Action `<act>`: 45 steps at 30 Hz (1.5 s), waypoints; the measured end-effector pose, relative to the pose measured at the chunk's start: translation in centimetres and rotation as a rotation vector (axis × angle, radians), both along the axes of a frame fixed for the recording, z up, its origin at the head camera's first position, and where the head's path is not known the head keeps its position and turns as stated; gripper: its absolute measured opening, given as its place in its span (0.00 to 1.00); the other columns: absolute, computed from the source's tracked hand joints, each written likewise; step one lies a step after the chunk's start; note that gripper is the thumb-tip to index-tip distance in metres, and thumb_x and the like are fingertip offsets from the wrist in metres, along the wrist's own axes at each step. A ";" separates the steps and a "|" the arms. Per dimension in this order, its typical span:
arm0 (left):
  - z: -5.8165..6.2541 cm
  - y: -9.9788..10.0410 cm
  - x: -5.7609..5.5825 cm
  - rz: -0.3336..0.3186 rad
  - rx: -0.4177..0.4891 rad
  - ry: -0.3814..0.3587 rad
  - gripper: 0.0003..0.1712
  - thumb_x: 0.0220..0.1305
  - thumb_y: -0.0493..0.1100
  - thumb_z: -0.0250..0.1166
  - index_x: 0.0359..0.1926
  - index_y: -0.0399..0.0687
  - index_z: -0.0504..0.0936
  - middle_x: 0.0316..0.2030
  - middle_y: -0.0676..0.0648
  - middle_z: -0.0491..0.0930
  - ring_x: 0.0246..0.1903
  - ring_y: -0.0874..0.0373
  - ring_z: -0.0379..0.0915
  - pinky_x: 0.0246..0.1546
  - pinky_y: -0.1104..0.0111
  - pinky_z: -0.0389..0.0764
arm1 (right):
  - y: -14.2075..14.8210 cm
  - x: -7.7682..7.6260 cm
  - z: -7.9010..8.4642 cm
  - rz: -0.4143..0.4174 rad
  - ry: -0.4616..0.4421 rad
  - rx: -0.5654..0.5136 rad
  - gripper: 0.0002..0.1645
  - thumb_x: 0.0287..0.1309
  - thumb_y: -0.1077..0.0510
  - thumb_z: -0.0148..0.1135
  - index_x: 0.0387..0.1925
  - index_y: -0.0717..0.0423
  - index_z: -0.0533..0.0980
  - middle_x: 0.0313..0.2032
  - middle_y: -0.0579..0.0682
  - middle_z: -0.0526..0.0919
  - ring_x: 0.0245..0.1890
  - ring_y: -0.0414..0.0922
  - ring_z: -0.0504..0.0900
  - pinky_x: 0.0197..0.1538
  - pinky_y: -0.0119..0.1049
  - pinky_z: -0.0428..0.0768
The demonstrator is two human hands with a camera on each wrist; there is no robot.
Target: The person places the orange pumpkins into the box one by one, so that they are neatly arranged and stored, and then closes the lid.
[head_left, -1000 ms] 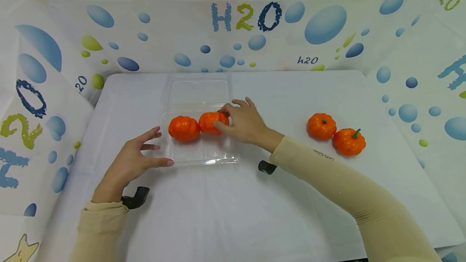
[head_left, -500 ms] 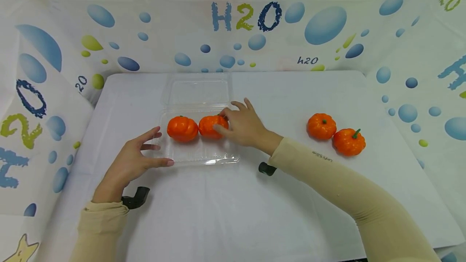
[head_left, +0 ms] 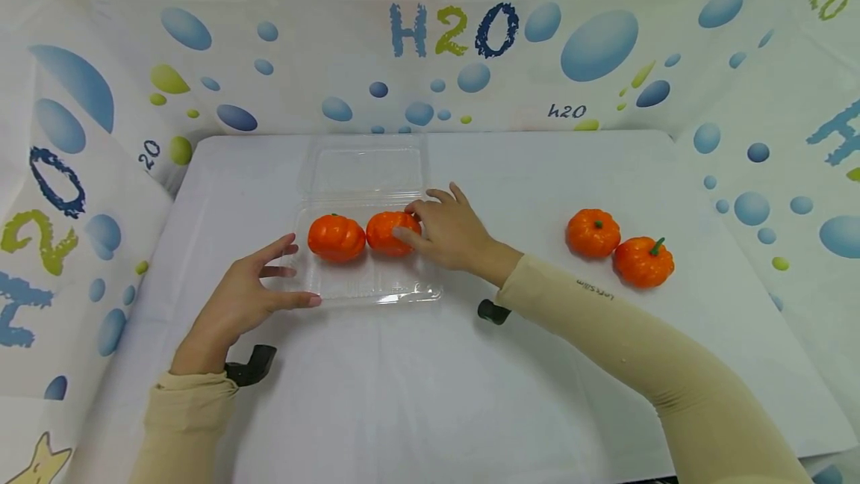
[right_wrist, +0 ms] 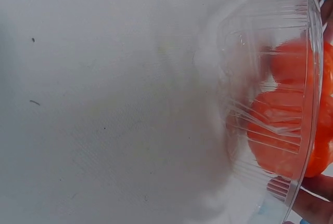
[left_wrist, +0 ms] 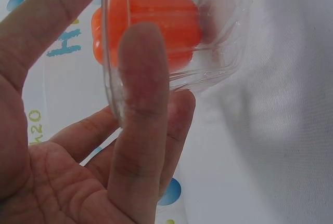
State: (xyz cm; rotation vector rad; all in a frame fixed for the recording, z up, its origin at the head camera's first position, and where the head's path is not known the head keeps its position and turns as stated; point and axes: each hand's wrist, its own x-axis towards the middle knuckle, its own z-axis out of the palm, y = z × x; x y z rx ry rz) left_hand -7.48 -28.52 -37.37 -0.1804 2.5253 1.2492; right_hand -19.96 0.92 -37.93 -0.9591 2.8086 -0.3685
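Note:
A clear plastic clamshell box [head_left: 369,291] stands on the table with its lid [head_left: 366,170] folded back behind it. Two small orange pumpkins sit side by side in its base: a left pumpkin [head_left: 336,237] and a right pumpkin [head_left: 384,234]. My right hand [head_left: 452,231] pinches the right pumpkin between thumb and index finger, other fingers raised. At the box's left side, my left hand [head_left: 250,286] has its fingers spread, the thumb by the front corner. In the left wrist view, a finger [left_wrist: 143,68] lies against the clear wall. The right wrist view sees both pumpkins through the box side.
Two more orange pumpkins lie to the right on the white table [head_left: 430,387]: a back pumpkin [head_left: 593,234] and a front pumpkin [head_left: 644,263] with a green stem. Black wrist-worn pieces show under the left wrist [head_left: 251,366] and right wrist [head_left: 493,311]. A printed curtain hangs behind.
My right hand has shifted the right pumpkin slightly toward the front of the box, still pinching it. The left pumpkin has slid a little left. My left hand has stayed in place.

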 end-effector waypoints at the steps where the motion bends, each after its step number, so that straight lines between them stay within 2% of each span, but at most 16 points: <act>1: 0.0 0.0 0.0 0.000 -0.002 -0.001 0.68 0.48 0.57 0.82 0.81 0.54 0.50 0.74 0.43 0.61 0.67 0.39 0.64 0.57 0.41 0.73 | 0.0 0.0 0.0 0.002 0.002 -0.004 0.34 0.73 0.33 0.48 0.63 0.54 0.76 0.58 0.49 0.82 0.72 0.56 0.63 0.76 0.58 0.43; 10: 0.0 0.0 0.1 0.000 0.002 -0.001 0.68 0.47 0.58 0.82 0.81 0.54 0.50 0.75 0.44 0.61 0.67 0.39 0.64 0.58 0.41 0.73 | 0.9 0.3 0.6 -0.017 0.067 -0.066 0.36 0.71 0.32 0.49 0.62 0.54 0.76 0.55 0.48 0.83 0.70 0.55 0.66 0.76 0.56 0.43; 19: 0.0 0.1 0.1 0.000 -0.001 -0.006 0.68 0.47 0.58 0.82 0.81 0.53 0.50 0.75 0.43 0.60 0.67 0.38 0.63 0.57 0.41 0.73 | 4.2 0.2 0.8 -0.038 0.149 -0.168 0.36 0.70 0.32 0.50 0.63 0.53 0.76 0.62 0.52 0.77 0.68 0.52 0.68 0.77 0.53 0.44; 25: 0.1 0.1 0.1 -0.001 -0.006 -0.004 0.69 0.47 0.59 0.82 0.81 0.52 0.50 0.75 0.42 0.60 0.67 0.38 0.63 0.57 0.41 0.74 | 7.8 0.9 0.5 -0.053 0.172 -0.233 0.35 0.69 0.33 0.53 0.62 0.55 0.76 0.62 0.52 0.77 0.68 0.52 0.68 0.77 0.52 0.47; 33: 0.1 0.0 -0.1 -0.011 -0.008 -0.004 0.67 0.48 0.58 0.82 0.81 0.52 0.50 0.74 0.43 0.61 0.66 0.39 0.64 0.57 0.42 0.74 | 14.1 2.2 0.2 -0.089 0.180 -0.286 0.38 0.65 0.35 0.62 0.64 0.57 0.74 0.65 0.52 0.74 0.72 0.54 0.62 0.76 0.54 0.50; 39: 0.2 -0.1 -0.1 -0.010 -0.005 -0.003 0.67 0.49 0.58 0.81 0.81 0.52 0.50 0.74 0.43 0.61 0.66 0.39 0.65 0.58 0.41 0.72 | 18.4 2.5 0.3 -0.165 0.180 -0.313 0.41 0.57 0.38 0.72 0.65 0.55 0.73 0.69 0.54 0.68 0.73 0.56 0.59 0.69 0.62 0.62; 45: 0.2 0.2 -0.2 -0.012 -0.013 -0.011 0.67 0.49 0.57 0.81 0.81 0.52 0.50 0.74 0.44 0.61 0.66 0.40 0.65 0.59 0.40 0.71 | 22.6 2.5 1.1 -0.283 0.156 -0.298 0.53 0.47 0.39 0.79 0.70 0.54 0.68 0.75 0.55 0.57 0.74 0.60 0.56 0.67 0.70 0.60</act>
